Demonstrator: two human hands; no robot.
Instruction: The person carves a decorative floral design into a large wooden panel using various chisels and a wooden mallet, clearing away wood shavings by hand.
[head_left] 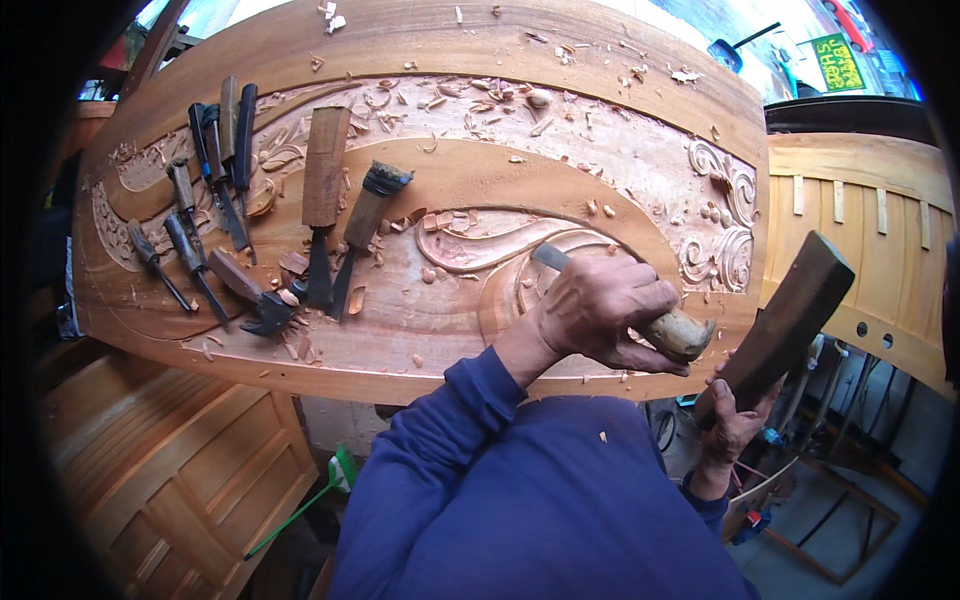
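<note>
My left hand (600, 305) is closed around a wood-carving chisel (682, 336), its rounded, worn wooden handle poking out to the right. The flat metal blade points left, over the carved curves of a large wooden panel (400, 310); whether its edge touches the wood I cannot tell. Off the panel's right front edge, my right hand (738, 420) grips the lower end of a dark, rectangular wooden mallet (800, 310), tilted up to the right. A gap separates the mallet from the chisel's butt end.
Several chisels (212, 150) lie on the panel's left, near a claw hammer (268, 312) and two wide wooden-handled chisels (326, 170). Curled shavings (490, 98) litter the carving. A panelled door (200, 490) stands lower left, beside a green broom (342, 468). Another wooden panel (860, 230) is at right.
</note>
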